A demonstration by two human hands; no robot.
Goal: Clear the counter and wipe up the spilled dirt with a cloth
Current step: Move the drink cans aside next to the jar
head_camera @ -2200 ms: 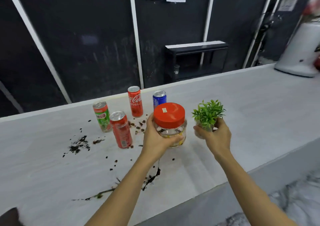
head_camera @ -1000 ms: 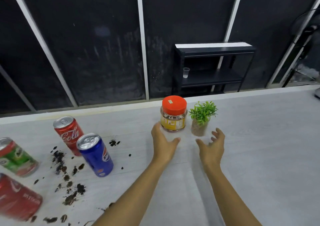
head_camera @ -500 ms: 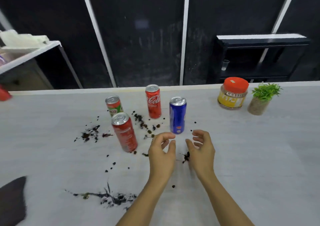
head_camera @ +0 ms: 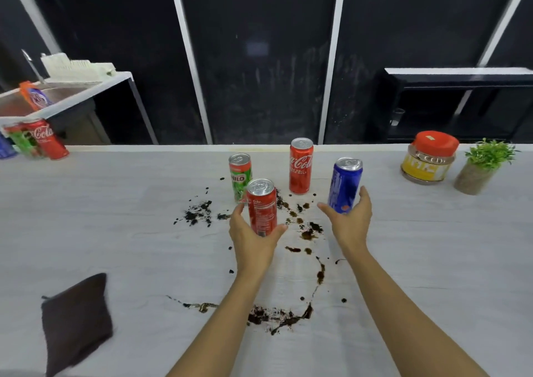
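1. Two hands on cans: our left hand (head_camera: 253,239) cups the near red can (head_camera: 262,207), fingers spread, not closed.
2. Right hand (head_camera: 350,221) spread around the blue can (head_camera: 344,185).
3. Cloth (head_camera: 75,320) lies by the worktop's (head_camera: 432,261) near-left corner; dirt (head_camera: 281,316) mid-worktop.

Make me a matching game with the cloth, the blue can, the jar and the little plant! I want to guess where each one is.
Things:
1. cloth
2. blue can
3. jar
4. little plant

Places:
A. far right end of the counter
B. flat near the left front edge
C. just left of the plant, red lid on
D. between the fingers of the right hand

Pairs: 1-B, 2-D, 3-C, 4-A
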